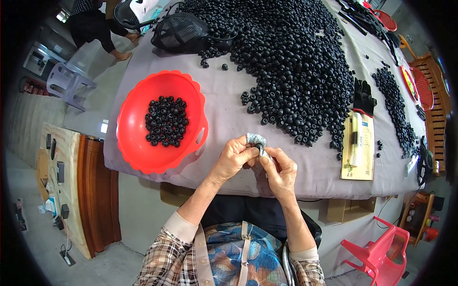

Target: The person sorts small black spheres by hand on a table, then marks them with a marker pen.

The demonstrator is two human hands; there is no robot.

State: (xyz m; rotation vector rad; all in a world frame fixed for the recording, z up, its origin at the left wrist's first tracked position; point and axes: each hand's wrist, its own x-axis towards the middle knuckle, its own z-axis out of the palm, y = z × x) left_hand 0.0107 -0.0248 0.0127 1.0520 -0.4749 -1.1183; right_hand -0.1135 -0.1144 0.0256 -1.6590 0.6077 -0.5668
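Two hands meet over the near edge of the table. The left hand (234, 155) pinches a small black bead (259, 146) between thumb and fingers. The right hand (281, 174) brings its thumb and forefinger in narrow, close against the same spot (too small a detail to tell whether they grip the bead too). A grey scrap (255, 138) sits at the left fingertips, just beyond the bead; whether it is held or worn on a finger, I cannot tell.

To the left of the hands, a red bowl (131, 114) with a scalloped rim has a loose cluster of beads (166, 120) in it. Beyond the hands, a large pile (296, 76) of like beads spreads over the grey cloth (217, 97), running up to the far side. A black mesh basket (177, 32) rests against the pile's left flank.

Right of the pile lie a black glove (362, 97) and, just below it, a yellow packet (366, 155); a narrower strip of beads (393, 105) lies farther right. Off the table, a pink chair (387, 255) stands at the lower right and a purple chair (70, 83) at the upper left, near another person's bare feet (123, 56).
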